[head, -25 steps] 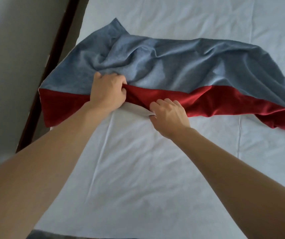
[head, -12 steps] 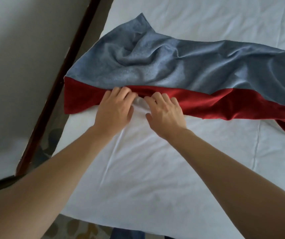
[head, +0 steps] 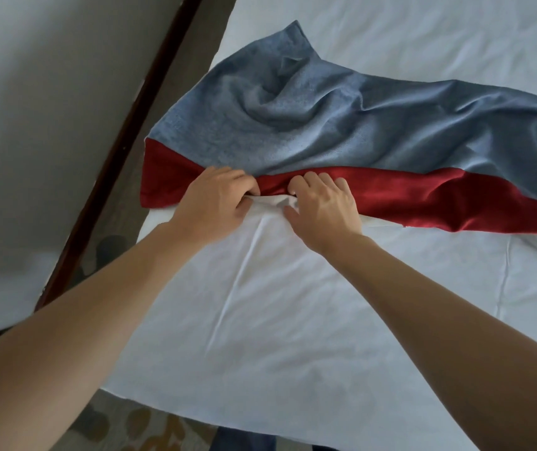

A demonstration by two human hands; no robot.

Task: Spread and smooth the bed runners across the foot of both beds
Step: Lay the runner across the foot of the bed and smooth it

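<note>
A bed runner (head: 342, 125), grey-blue with a red band along its near edge, lies crumpled across the white bed (head: 260, 320). Folds bunch up near its left end, and its right part trails off past the frame edge. My left hand (head: 215, 203) and my right hand (head: 322, 206) sit close together at the red edge. Both have curled fingers pinching the red band, with a small ridge of white sheet bunched between them.
A dark wooden frame strip (head: 124, 164) runs diagonally along the bed's left side, with a pale wall (head: 49, 92) beyond it. Patterned carpet (head: 150, 428) shows below the bed's near edge.
My hands have closed on the red edge and drawn nearer each other, gathering a ridge of white sheet between them. The view has shifted slightly, showing more carpet.
</note>
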